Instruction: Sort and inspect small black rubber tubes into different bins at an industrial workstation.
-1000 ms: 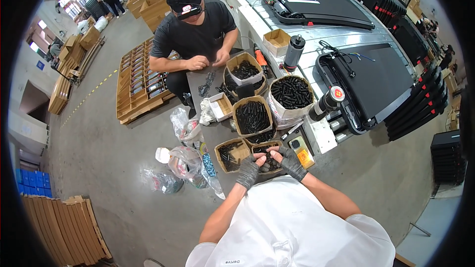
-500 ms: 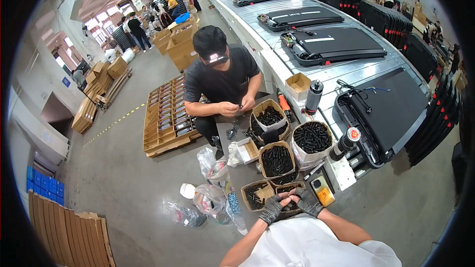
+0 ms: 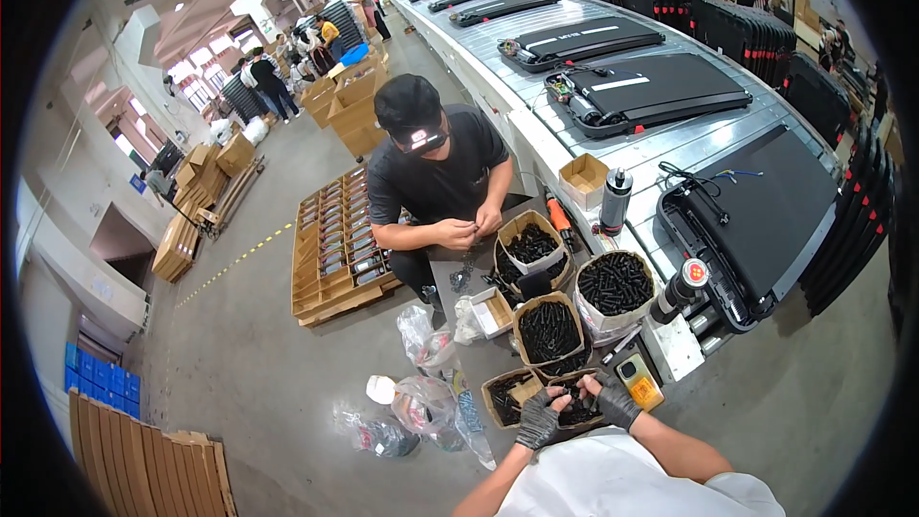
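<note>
Half a second earlier the two hands had met fingertip to fingertip over the near-right box (image 3: 585,423); at this moment a small gap had opened between them, though both stayed above that same box. The left hand (image 3: 539,420), in a grey fingerless glove, came in over the box's left edge with thumb and fingers curled toward each other. The right hand (image 3: 616,402), gloved alike, reached over its right edge, fingers bent inward. Whether either pinched a piece was too small to tell. The small dark pieces (image 3: 578,411) lay inside the box, just under the fingers. That parting suggested the handling of pieces was still under way there, rather than finished.

Just left of the box stood a sparser carton (image 3: 527,389); beyond it, a fuller carton (image 3: 519,339) of dark pieces. A phone (image 3: 642,388) lay just right of the box. Past these, across the desk (image 3: 483,362), a co-worker (image 3: 438,177) sat with fingertips together.
</note>
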`<state>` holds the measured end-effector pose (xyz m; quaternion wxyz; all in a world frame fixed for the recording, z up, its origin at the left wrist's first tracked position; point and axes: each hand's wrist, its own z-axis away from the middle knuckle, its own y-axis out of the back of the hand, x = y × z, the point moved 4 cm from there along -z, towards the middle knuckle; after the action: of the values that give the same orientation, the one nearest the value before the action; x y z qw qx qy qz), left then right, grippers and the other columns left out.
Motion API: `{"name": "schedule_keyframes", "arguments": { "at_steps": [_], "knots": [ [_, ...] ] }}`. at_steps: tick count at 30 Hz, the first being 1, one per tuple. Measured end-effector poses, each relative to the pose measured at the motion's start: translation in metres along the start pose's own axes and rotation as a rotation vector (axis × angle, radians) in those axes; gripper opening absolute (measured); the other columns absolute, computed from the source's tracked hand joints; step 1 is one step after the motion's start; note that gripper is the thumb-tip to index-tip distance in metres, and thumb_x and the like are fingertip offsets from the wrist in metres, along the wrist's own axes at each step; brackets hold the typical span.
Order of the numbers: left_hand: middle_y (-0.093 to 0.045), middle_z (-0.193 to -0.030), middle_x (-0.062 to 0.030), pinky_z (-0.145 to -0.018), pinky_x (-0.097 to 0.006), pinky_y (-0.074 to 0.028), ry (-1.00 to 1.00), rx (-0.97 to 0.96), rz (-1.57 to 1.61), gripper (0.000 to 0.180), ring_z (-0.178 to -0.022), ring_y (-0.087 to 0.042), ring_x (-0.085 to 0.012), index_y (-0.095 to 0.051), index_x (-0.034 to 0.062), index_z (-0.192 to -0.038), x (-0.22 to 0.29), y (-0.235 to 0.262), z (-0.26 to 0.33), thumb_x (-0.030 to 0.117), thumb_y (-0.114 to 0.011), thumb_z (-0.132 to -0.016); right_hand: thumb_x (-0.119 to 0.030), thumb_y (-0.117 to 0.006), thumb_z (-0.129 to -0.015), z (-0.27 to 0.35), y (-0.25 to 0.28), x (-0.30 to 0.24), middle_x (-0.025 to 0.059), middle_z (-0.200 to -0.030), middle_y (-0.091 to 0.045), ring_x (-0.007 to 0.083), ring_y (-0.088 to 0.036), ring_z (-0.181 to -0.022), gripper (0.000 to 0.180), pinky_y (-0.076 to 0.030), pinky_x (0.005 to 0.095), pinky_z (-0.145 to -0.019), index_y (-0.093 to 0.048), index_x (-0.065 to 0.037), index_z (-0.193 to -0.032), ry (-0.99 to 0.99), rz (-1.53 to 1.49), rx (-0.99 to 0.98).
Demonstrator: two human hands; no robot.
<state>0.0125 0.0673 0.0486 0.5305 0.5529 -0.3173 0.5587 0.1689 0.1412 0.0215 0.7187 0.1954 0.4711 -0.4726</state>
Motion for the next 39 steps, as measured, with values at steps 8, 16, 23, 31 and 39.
{"name": "schedule_keyframes", "arguments": {
  "at_steps": [8, 16, 23, 31, 39],
  "knots": [
    [-0.060, -0.107, -0.0098, -0.090, -0.036, -0.045, -0.415, 0.108, -0.150, 0.016, -0.103, -0.057, -0.0261, -0.066, 0.0041, -0.098, 0.015, -0.007, -0.003, 0.013, -0.065, -0.085, -0.027, -0.049, -0.099, -0.003, -0.033, 0.003, 0.0069, -0.111, -0.053, 0.0165, -0.055, -0.100, 0.037, -0.048, 0.0297, -0.093, -0.044, -0.002, -0.126, -0.351, -0.880, -0.480],
    [-0.058, -0.114, -0.0106, -0.094, -0.038, -0.043, -0.384, 0.122, -0.260, 0.017, -0.109, -0.054, -0.0282, -0.068, 0.0078, -0.099, 0.011, -0.007, -0.010, 0.018, -0.064, -0.085, -0.031, -0.044, -0.101, -0.001, -0.033, 0.000, 0.0070, -0.119, -0.053, 0.0137, -0.053, -0.105, 0.046, -0.044, 0.0281, -0.097, -0.042, 0.002, -0.133, -0.270, -0.707, -0.428],
    [-0.057, -0.106, -0.0137, -0.084, -0.041, -0.045, -0.438, 0.103, -0.490, 0.019, -0.098, -0.056, -0.0316, -0.068, 0.0056, -0.098, 0.022, 0.001, -0.017, 0.015, -0.066, -0.082, -0.032, -0.044, -0.101, -0.020, -0.025, 0.000, 0.0013, -0.090, -0.065, 0.0094, -0.058, -0.084, 0.037, -0.047, 0.0252, -0.078, -0.063, -0.001, -0.108, -0.098, -0.210, -0.320],
    [-0.061, -0.084, -0.0133, -0.070, -0.037, -0.050, -0.348, -0.007, -0.426, 0.017, -0.079, -0.063, -0.0273, -0.066, 0.0023, -0.098, 0.017, -0.004, -0.019, 0.013, -0.062, -0.085, -0.034, -0.047, -0.099, -0.018, -0.018, 0.016, 0.0009, -0.084, -0.064, 0.0088, -0.057, -0.075, 0.038, -0.047, 0.0244, -0.066, -0.065, -0.001, -0.104, -0.191, -0.162, -0.292],
    [-0.063, -0.078, -0.0107, -0.067, -0.030, -0.049, -0.016, -0.186, -0.256, 0.014, -0.072, -0.063, -0.0183, -0.066, 0.0007, -0.095, 0.016, -0.004, -0.029, 0.012, -0.061, -0.088, -0.031, -0.048, -0.099, -0.023, -0.016, 0.024, 0.0031, -0.088, -0.067, 0.0106, -0.059, -0.079, 0.036, -0.048, 0.0253, -0.071, -0.065, 0.000, -0.106, -0.106, -0.170, -0.314]
  ]
}}
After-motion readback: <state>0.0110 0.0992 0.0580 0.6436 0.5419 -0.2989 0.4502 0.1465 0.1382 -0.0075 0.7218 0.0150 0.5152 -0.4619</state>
